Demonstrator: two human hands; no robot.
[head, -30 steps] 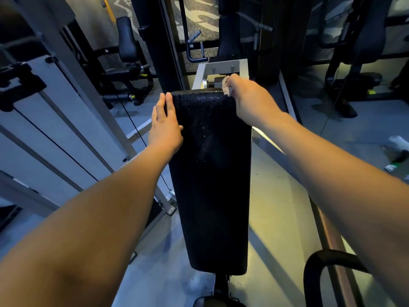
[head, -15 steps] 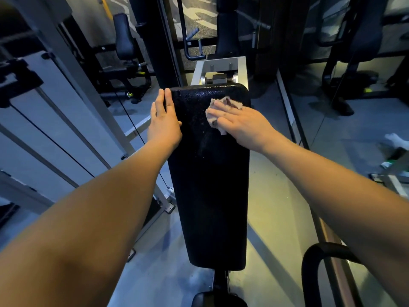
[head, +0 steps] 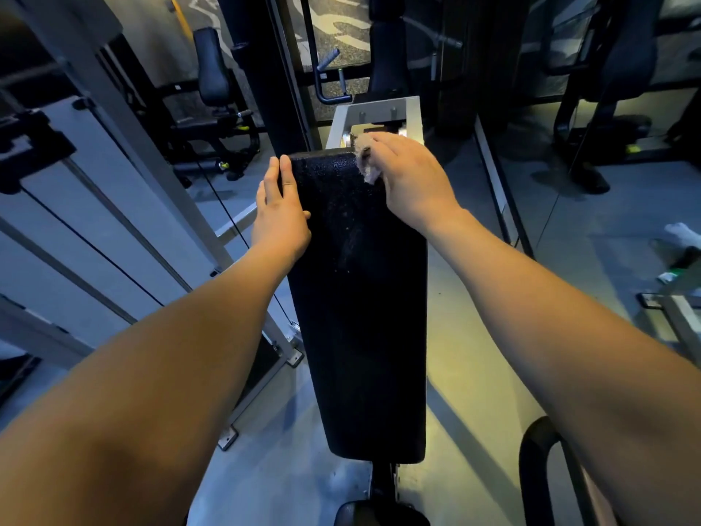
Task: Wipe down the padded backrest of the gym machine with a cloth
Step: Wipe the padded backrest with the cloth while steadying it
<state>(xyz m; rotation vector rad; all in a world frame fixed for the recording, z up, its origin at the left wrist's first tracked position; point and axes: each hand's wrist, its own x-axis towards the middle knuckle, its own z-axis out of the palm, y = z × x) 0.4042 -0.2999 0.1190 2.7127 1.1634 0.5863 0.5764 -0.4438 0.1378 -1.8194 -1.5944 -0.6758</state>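
A long black padded backrest [head: 360, 305] runs away from me down the middle of the view, its surface speckled with pale marks. My left hand [head: 280, 210] lies flat along the pad's upper left edge, fingers together and pointing forward. My right hand [head: 407, 180] presses a small pale crumpled cloth [head: 366, 157] onto the pad's top right corner. Most of the cloth is hidden under the fingers.
A grey metal bracket [head: 379, 115] sits just beyond the pad's top. Grey frame bars and cables [head: 125, 206] slant at the left. Other black gym machines [head: 216, 108] stand behind. A black curved handle [head: 538, 449] is at lower right, above the grey floor [head: 474, 373].
My right hand slid the cloth from the top right corner down and left onto the pad face, then back up to the top right corner. My left hand stayed in place.
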